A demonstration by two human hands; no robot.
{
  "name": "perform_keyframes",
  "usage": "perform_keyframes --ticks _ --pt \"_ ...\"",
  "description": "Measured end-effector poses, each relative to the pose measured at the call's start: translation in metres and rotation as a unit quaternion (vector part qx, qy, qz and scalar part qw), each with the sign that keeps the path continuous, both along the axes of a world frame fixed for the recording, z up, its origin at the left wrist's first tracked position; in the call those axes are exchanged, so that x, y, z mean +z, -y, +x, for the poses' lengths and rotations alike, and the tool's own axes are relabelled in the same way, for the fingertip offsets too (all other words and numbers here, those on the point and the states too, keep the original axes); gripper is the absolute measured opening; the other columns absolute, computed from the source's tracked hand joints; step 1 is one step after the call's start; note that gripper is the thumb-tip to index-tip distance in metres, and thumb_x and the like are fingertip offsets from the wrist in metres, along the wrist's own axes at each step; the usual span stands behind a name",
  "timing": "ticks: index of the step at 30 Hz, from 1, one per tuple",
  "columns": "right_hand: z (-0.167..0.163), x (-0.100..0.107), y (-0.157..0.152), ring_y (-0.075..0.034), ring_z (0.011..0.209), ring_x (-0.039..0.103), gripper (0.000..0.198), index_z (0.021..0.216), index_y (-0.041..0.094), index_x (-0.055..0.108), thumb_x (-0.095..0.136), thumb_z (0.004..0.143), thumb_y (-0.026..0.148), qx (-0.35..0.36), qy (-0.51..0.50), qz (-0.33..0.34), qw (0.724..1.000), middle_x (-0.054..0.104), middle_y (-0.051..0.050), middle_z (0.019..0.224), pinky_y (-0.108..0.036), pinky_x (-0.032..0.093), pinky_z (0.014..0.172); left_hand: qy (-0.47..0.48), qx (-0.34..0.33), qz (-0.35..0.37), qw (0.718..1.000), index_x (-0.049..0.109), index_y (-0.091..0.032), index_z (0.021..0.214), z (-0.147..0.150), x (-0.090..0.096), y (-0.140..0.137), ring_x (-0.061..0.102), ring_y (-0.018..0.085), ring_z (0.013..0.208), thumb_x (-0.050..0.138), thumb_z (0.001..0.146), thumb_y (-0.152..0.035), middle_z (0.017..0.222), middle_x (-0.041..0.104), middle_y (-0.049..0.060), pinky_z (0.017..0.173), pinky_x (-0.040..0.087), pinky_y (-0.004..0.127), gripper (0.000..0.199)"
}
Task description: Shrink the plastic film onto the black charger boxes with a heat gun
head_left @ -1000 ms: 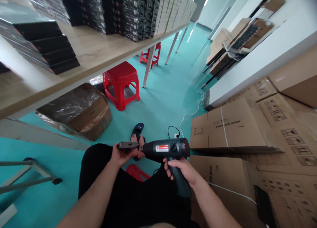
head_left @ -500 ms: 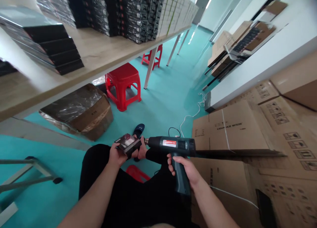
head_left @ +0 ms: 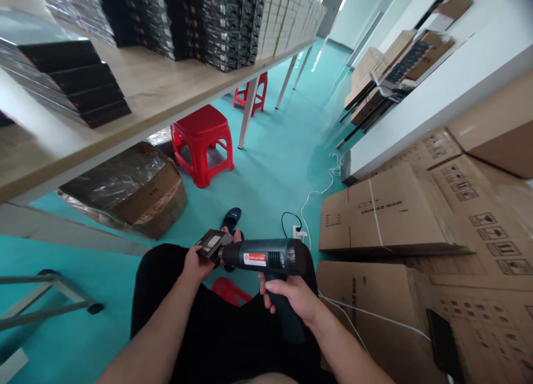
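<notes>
My left hand (head_left: 197, 265) is closed on the near left edge of a small dark box (head_left: 211, 245) with a pale patch on its face, held tilted over my lap. In my right hand (head_left: 287, 295) is a dark green heat gun (head_left: 262, 254) with a red and white label; my fingers wrap its handle. The gun lies level and points left, its metal nozzle right at the box's right side. Whether nozzle and box touch, I cannot tell.
Left, a table (head_left: 137, 95) bears stacks of wrapped black boxes (head_left: 225, 28). Beneath it are an open carton (head_left: 154, 198) and a red stool (head_left: 202, 139). Large cartons (head_left: 375, 206) stand to the right. A power strip (head_left: 298, 233) and white cable lie on the floor.
The heat gun has moved left and slightly down in my right hand, bringing its nozzle up to the box. The box has turned a little, and the power strip now shows more fully.
</notes>
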State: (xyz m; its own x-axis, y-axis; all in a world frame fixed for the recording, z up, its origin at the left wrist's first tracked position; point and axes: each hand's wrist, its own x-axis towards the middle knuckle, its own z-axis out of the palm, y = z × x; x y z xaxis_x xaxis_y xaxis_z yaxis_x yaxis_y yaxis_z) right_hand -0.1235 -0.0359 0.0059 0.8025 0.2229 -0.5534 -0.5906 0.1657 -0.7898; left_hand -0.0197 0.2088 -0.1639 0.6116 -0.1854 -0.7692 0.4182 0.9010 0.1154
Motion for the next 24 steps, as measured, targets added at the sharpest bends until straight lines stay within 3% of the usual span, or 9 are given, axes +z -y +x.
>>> perform_keyframes --ticks 4,9,15,19,24 --pt "0.007 0.001 -0.012 -0.016 0.059 0.059 0.028 0.098 0.014 0.065 0.063 0.076 0.03 -0.021 0.045 -0.036 0.998 0.064 -0.004 0.078 -0.03 0.049 0.055 -0.007 -0.004 0.022 1.0 0.054 -0.011 0.117 -0.001 -0.008 -0.001 0.068 0.025 0.07 0.042 0.071 -0.01 0.089 0.069 0.014 0.061 0.057 0.04 0.048" --pt "-0.001 0.005 -0.005 -0.016 0.06 0.059 0.02 0.085 0.013 0.068 0.066 0.074 0.029 0.075 0.038 -0.039 0.996 0.063 -0.004 0.069 -0.03 0.048 0.055 -0.015 -0.012 0.031 0.999 0.056 -0.009 0.113 -0.001 -0.012 -0.003 0.068 0.029 0.075 0.045 0.064 -0.012 0.085 0.069 0.015 0.064 0.056 0.044 0.05" --pt "-0.008 0.007 0.024 -0.015 0.059 0.059 0.027 0.1 0.015 0.065 0.061 0.077 0.03 -0.064 -0.019 -0.001 0.998 0.065 -0.006 0.082 -0.027 0.046 0.051 0.048 0.024 0.031 0.998 0.06 -0.011 0.104 0.0 0.0 -0.004 0.068 0.03 0.079 0.046 0.059 -0.013 0.084 0.069 0.013 0.073 0.055 0.049 0.048" --pt "-0.015 0.008 0.04 -0.015 0.059 0.06 0.027 0.099 0.014 0.064 0.06 0.078 0.029 -0.067 -0.047 0.005 0.997 0.065 -0.007 0.082 -0.026 0.046 0.05 0.036 0.064 0.065 0.995 0.061 -0.015 0.1 0.003 0.007 -0.004 0.068 0.028 0.078 0.047 0.06 -0.013 0.08 0.069 0.009 0.073 0.057 0.046 0.042" --pt "-0.022 0.007 0.039 -0.015 0.058 0.06 0.027 0.1 0.013 0.064 0.058 0.079 0.028 -0.05 -0.045 0.012 0.998 0.065 -0.007 0.08 -0.026 0.046 0.05 0.034 0.058 -0.011 0.998 0.059 -0.019 0.108 0.002 0.029 0.003 0.064 0.034 0.097 0.047 0.066 -0.017 0.097 0.068 0.011 0.081 0.055 0.051 0.044"
